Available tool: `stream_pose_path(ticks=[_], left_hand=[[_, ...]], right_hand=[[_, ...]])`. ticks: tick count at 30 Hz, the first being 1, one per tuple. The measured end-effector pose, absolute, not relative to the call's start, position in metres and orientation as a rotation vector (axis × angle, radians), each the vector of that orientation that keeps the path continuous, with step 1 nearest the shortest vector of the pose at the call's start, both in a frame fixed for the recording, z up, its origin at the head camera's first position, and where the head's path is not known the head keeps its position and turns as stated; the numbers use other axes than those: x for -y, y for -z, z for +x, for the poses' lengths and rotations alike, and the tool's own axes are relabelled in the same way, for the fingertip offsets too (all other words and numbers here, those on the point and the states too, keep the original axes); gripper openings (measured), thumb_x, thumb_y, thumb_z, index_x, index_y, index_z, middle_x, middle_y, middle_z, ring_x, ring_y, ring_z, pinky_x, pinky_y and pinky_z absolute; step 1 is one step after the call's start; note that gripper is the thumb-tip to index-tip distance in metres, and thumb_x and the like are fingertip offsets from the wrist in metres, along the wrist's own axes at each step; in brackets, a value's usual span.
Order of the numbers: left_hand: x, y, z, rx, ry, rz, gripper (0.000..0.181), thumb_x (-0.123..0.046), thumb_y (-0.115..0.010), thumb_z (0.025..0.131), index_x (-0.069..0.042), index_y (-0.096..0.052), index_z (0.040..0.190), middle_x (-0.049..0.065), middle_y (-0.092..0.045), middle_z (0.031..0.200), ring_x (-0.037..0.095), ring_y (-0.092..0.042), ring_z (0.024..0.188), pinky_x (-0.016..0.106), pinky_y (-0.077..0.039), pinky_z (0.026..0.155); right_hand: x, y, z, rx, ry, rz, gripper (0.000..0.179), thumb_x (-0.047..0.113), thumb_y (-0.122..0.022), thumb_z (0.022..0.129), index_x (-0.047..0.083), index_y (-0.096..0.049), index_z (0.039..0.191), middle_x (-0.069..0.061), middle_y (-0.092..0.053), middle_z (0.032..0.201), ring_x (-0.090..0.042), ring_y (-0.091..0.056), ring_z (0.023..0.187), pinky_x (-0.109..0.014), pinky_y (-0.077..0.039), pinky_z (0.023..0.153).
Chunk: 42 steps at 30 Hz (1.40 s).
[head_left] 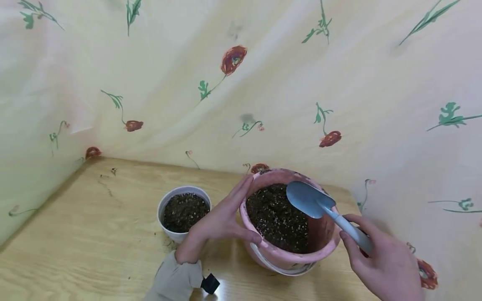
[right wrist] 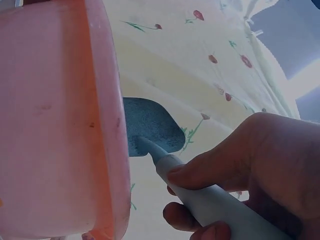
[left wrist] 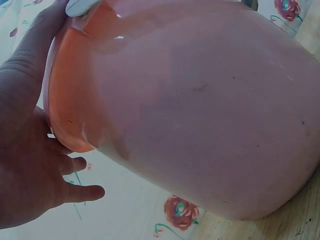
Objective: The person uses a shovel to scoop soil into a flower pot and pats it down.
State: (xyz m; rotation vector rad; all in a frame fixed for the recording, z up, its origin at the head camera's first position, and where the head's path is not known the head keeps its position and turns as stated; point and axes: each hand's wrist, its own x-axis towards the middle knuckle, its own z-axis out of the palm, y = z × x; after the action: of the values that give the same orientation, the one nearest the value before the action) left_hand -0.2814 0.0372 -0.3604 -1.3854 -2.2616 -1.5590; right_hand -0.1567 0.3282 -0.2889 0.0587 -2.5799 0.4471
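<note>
A pink flowerpot filled partway with dark soil stands on the table in the head view. My left hand holds it by the left side of its rim, thumb on the near edge and fingers spread farther back. In the left wrist view, the pot's smooth outer wall fills most of the picture. My right hand grips the pale handle of a blue-grey hand trowel. The trowel's blade hangs over the right part of the pot, and I see no soil heaped on it.
A smaller white pot with dark soil stands left of the pink one, partly behind my left forearm. Crumbs of soil dot the wooden table. A flowered cloth hangs close behind. A small black object is by the left sleeve.
</note>
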Motion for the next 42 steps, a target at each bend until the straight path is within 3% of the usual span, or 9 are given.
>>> stream_pose_path(ticks=[6,12,19,28,31,34,37,42], left_hand=[[-0.036,0.355,-0.282,2.437,1.541,-1.268,0.141,-0.033,-0.093,0.058,-0.029,0.011,0.154,-0.004,0.013,0.160,0.021,-0.003,0.147,0.050,-0.017,0.115],[-0.035,0.358,-0.282,2.503,1.557,-1.236,0.140,-0.033,-0.093,0.059,-0.031,0.010,0.154,-0.005,0.013,0.160,0.022,-0.001,0.147,0.051,-0.016,0.115],[-0.039,0.363,-0.280,2.559,1.595,-1.202,0.140,-0.039,-0.092,0.058,-0.036,0.012,0.152,-0.009,0.015,0.159,0.025,-0.004,0.146,0.052,-0.018,0.114],[-0.034,0.355,-0.282,2.559,1.590,-1.158,0.140,-0.038,-0.092,0.058,-0.039,0.013,0.151,-0.012,0.016,0.158,0.026,-0.005,0.146,0.051,-0.018,0.114],[-0.031,0.351,-0.284,2.569,1.602,-1.135,0.139,-0.038,-0.092,0.059,-0.040,0.012,0.151,-0.013,0.016,0.158,0.025,-0.003,0.146,0.050,-0.018,0.114],[-0.030,0.352,-0.284,2.577,1.620,-1.120,0.138,-0.039,-0.092,0.059,-0.041,0.011,0.151,-0.015,0.016,0.158,0.024,-0.002,0.146,0.051,-0.018,0.114],[-0.032,0.356,-0.283,2.544,1.636,-1.143,0.139,-0.037,-0.093,0.058,-0.039,0.010,0.152,-0.013,0.015,0.158,0.022,0.000,0.147,0.051,-0.016,0.114],[-0.035,0.359,-0.286,2.518,1.618,-1.192,0.139,-0.036,-0.093,0.059,-0.035,0.010,0.152,-0.011,0.014,0.159,0.019,0.002,0.147,0.051,-0.014,0.115]], right_hand=[[-0.327,0.285,-0.156,2.578,-0.446,0.053,0.032,0.013,-0.077,0.078,0.019,-0.069,0.109,0.004,-0.053,0.059,0.000,-0.034,0.046,-0.025,-0.023,0.041],[-0.323,0.289,-0.153,2.607,-0.466,0.034,0.030,0.014,-0.076,0.080,0.019,-0.069,0.109,0.008,-0.045,0.054,-0.002,-0.033,0.046,-0.025,-0.022,0.041],[-0.323,0.298,-0.148,2.646,-0.461,-0.010,0.035,0.015,-0.076,0.080,0.019,-0.068,0.113,0.007,-0.049,0.057,-0.001,-0.032,0.045,-0.025,-0.022,0.040],[-0.316,0.294,-0.157,2.613,-0.450,0.122,0.039,0.009,-0.080,0.074,0.014,-0.069,0.111,0.007,-0.048,0.055,0.000,-0.031,0.045,-0.024,-0.023,0.040],[-0.313,0.291,-0.160,2.577,-0.448,0.147,0.039,0.008,-0.080,0.072,0.014,-0.071,0.110,0.002,-0.058,0.061,-0.001,-0.034,0.048,-0.024,-0.025,0.042],[-0.311,0.291,-0.160,2.553,-0.443,0.166,0.039,0.008,-0.081,0.070,0.013,-0.072,0.107,-0.002,-0.067,0.078,-0.002,-0.040,0.055,-0.024,-0.029,0.044],[-0.309,0.295,-0.160,2.527,-0.441,0.197,0.039,0.007,-0.082,0.067,0.010,-0.073,0.105,-0.002,-0.068,0.088,-0.002,-0.041,0.057,-0.020,-0.030,0.046],[-0.307,0.300,-0.161,2.497,-0.448,0.221,0.039,0.006,-0.082,0.066,0.009,-0.073,0.103,-0.001,-0.067,0.090,0.000,-0.038,0.054,-0.017,-0.027,0.045]])
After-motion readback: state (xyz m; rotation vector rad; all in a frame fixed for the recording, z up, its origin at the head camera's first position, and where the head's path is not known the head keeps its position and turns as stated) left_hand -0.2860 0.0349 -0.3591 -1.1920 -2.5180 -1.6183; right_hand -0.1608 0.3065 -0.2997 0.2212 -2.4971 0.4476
